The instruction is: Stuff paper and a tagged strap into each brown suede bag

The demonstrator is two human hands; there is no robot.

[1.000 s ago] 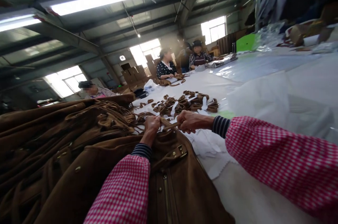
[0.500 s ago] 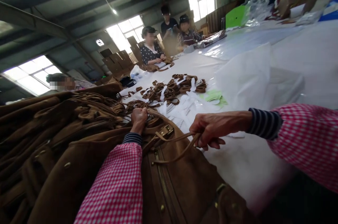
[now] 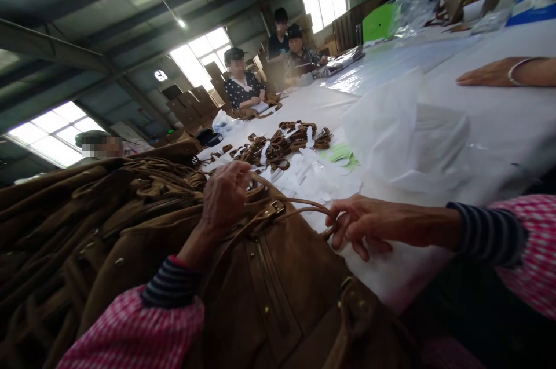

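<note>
**Hands on a brown suede bag, strap pulled right**

Far left: a heap of brown suede bags (image 3: 87, 212) with fringes, piled on the near-left end of a long white table (image 3: 499, 120). A seated person's head shows behind the pile.

Nearest: one brown bag (image 3: 278, 293) with a zip and brass buckle, lying at the table's near edge.

Left hand (image 3: 226, 195) rests on top of that bag by the buckle, fingers curled loosely over the strap's root; whether they pinch it cannot be told.

A thin brown strap (image 3: 299, 204) arcs from the buckle rightward.

Right hand (image 3: 360, 221), just right of the bag, over the white table: thumb and forefinger closed on the strap's end, other fingers spread and drooping.

Middle distance: a scatter of brown straps (image 3: 278, 143) with white tags. Right of it, a crumpled clear plastic bag (image 3: 403, 131).

Far right: another person's hand (image 3: 490, 75) with a bangle, flat on the table. Three people sit at the far end.
</note>
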